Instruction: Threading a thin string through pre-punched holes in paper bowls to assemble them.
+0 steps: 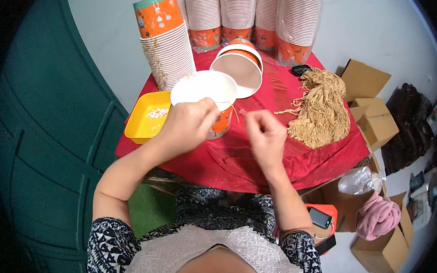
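A small desk draped in crumpled red cloth is seen, its near edge close to the person's body and its far edge crowded by tall stacks of ribbed paper cups; a leaning stack stands at the left corner. Little open room is left in the middle, between a square yellow plastic tray at the left edge and a loose bundle of tan string on the right. An orange paper cup with a white inside is gripped at its rim by the left hand, the fingers closed on it. A second cup lies tipped just behind. The right hand is held beside the cup, its fingers pinched together on a thin string leading to the cup. Cardboard boxes are stacked on the floor to the right.
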A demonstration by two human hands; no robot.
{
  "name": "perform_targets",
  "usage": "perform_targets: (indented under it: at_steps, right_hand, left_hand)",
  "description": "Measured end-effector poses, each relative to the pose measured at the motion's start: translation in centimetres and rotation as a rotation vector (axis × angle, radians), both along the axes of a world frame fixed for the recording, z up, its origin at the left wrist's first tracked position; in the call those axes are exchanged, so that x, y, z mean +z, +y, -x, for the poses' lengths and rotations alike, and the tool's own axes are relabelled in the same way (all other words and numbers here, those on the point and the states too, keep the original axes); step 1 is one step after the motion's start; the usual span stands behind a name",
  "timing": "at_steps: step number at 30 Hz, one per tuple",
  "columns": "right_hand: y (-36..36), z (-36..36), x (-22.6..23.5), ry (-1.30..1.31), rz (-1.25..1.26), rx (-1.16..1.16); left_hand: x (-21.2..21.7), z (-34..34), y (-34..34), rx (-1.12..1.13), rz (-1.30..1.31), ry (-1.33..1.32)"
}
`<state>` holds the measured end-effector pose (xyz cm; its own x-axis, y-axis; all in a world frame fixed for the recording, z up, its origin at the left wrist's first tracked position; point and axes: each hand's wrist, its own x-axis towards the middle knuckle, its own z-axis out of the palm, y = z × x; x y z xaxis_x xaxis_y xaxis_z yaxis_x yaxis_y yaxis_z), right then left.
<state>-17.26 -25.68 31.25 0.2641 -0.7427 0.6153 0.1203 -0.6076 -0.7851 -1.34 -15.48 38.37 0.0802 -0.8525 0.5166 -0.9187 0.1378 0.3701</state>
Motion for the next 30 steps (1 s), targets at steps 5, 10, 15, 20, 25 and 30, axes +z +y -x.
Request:
perform_targets:
  at_steps: [5,10,15,20,25,30]
  right_hand:
    - [-1.5,-0.9,-0.1,-0.017,0.267,-0.220]
    - [0.1,-1.7,-1.3,0.102,0.279,-0.190]
    - [0.6,-2.7,-1.8,0.105,0.250,-0.138]
    - [0.3,-3.1,-1.9,0.155,0.265,-0.174]
    - [0.3,-3.6,-1.9,0.148,0.272,-0.173]
    - [0.1,-4.0,-2.0,0.145,0.294,-0.168]
  left_hand:
    - [0.6,-3.0,-2.0,0.019,-0.032,0.060]
    - [1.1,-4.1,-3.9,-0.030,-0.269,0.129]
    - [0.5,-5.0,-5.2,-0.120,-0.476,0.226]
    - [-0.5,-5.7,-6.0,-0.154,-0.507,0.308]
    - [-0.5,-5.8,-6.0,-0.189,-0.500,0.338]
    - [-0.6,-6.1,-6.2,-0.207,-0.524,0.352]
